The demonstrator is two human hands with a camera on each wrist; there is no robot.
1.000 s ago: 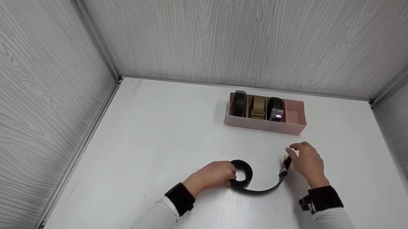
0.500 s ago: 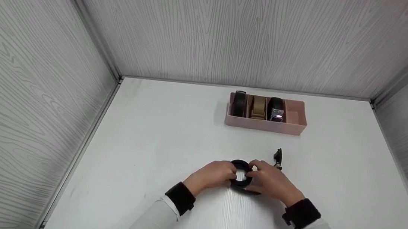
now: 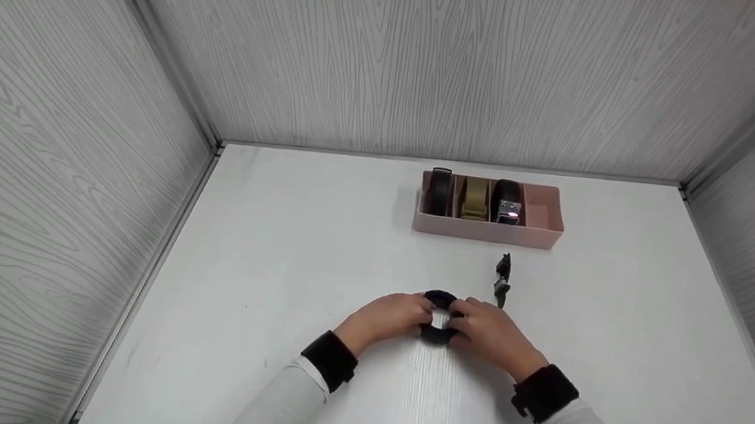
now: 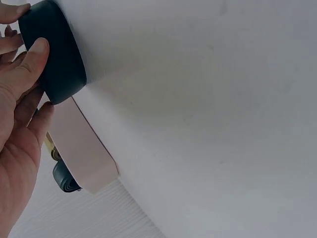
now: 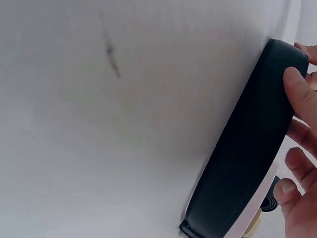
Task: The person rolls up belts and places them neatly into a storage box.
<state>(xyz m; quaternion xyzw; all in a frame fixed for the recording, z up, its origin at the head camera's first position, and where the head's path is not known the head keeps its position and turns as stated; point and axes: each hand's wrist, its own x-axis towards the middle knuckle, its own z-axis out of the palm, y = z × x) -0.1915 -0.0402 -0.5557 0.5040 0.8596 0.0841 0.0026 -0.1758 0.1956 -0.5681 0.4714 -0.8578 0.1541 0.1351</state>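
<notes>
A black belt (image 3: 436,336) stands on edge on the white table, wound into a ring. My left hand (image 3: 396,319) pinches the ring's left side, with the thumb (image 4: 38,55) against the outer face and fingertips inside the loop. On the opposite side my right hand (image 3: 496,334) grips it likewise, its thumb (image 5: 298,87) pressing the outer face of the strap (image 5: 242,144). The belt's buckle end (image 3: 502,283) sticks out beyond the right hand toward the back. Part of the strap between buckle and ring is hidden behind that hand.
Behind the hands sits a pink divided box (image 3: 486,231). Its three left compartments hold a black rolled belt (image 3: 439,194), a tan rolled belt (image 3: 475,197) and another black one with a shiny buckle (image 3: 508,211). Wood-grain panels (image 3: 392,61) enclose the table.
My right hand has left the buckle end, moved left and taken hold of the ring. The buckle end has swung left and toward the back. My left hand has stayed on the ring.
</notes>
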